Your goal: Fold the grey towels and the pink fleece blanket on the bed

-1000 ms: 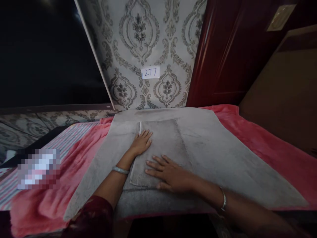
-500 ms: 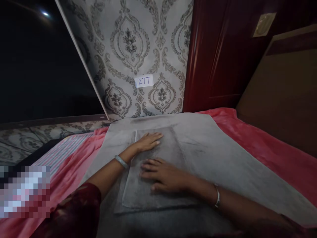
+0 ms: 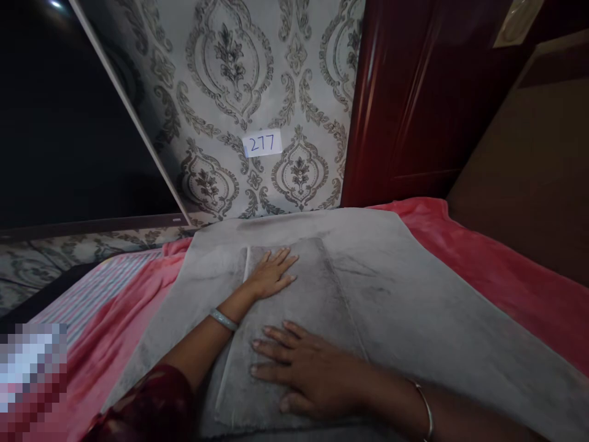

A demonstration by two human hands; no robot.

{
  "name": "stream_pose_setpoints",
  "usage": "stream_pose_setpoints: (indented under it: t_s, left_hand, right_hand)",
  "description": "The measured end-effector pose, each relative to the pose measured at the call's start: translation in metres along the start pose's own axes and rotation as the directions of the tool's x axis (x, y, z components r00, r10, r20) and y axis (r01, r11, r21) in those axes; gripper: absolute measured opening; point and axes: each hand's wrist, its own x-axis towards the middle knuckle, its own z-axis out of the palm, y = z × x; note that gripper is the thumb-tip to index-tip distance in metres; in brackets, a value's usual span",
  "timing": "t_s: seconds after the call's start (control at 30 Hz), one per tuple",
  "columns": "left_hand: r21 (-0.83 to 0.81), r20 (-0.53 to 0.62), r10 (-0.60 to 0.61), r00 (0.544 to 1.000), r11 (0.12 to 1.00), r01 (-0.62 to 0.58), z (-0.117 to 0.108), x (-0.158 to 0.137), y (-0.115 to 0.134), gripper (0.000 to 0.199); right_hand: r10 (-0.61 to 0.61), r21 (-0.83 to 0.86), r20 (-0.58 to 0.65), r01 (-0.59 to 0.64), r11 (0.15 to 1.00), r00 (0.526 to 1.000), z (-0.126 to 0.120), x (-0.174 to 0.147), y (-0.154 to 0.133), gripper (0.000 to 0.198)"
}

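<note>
A folded grey plush cloth [image 3: 310, 294] lies flat, its layers stacked in a rough rectangle. Under it spreads a larger light grey plush sheet [image 3: 414, 313]. My left hand [image 3: 272, 274] rests palm down on the far part of the folded cloth, fingers spread. Nearer to me, my right hand [image 3: 313, 374] lies over the near part of the same cloth with its fingers apart. Neither hand grips anything. A pale bangle circles my left wrist, and a thin silver one is on my right.
Red plush fabric [image 3: 497, 261] shows on the right, and pink-red fabric [image 3: 124, 319] with a striped cloth [image 3: 96, 285] on the left. A dark screen [image 3: 78, 135] stands at the left. Behind is patterned wallpaper with a paper label [image 3: 262, 143] reading 277, beside a dark red wooden panel [image 3: 405, 110].
My right hand has slid toward me over the folded cloth, its fingers spreading wider. My left hand stays near the same spot with fingers more spread. The view has shifted slightly.
</note>
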Motion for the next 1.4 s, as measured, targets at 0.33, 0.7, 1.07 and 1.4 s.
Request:
stream_pose_setpoints:
  t_s: [0.33, 0.7, 1.07, 1.4]
  left_hand:
    - [0.138, -0.175, -0.234, 0.957, 0.956, 0.259, -0.027, -0.011, 0.014, 0.048]
    - [0.118, -0.031, -0.488, 0.873, 0.865, 0.488, -0.003, -0.02, -0.008, 0.075]
    - [0.085, -0.011, -0.484, 0.875, 0.871, 0.483, -0.005, -0.016, -0.005, 0.076]
    - [-0.032, 0.036, -0.17, 0.985, 0.985, 0.171, -0.026, -0.078, 0.032, 0.065]
  right_hand:
    - [0.184, -0.027, -0.318, -0.204, 0.979, 0.93, -0.05, 0.011, 0.042, 0.045]
    - [0.612, -0.212, -0.454, -0.745, 0.632, 0.648, -0.066, 0.029, 0.148, 0.073]
    - [0.609, -0.217, -0.427, -0.729, 0.649, 0.669, -0.071, 0.025, 0.157, 0.072]
    - [0.477, -0.315, -0.257, -0.54, 0.781, 0.84, -0.033, -0.041, 0.071, 0.076]
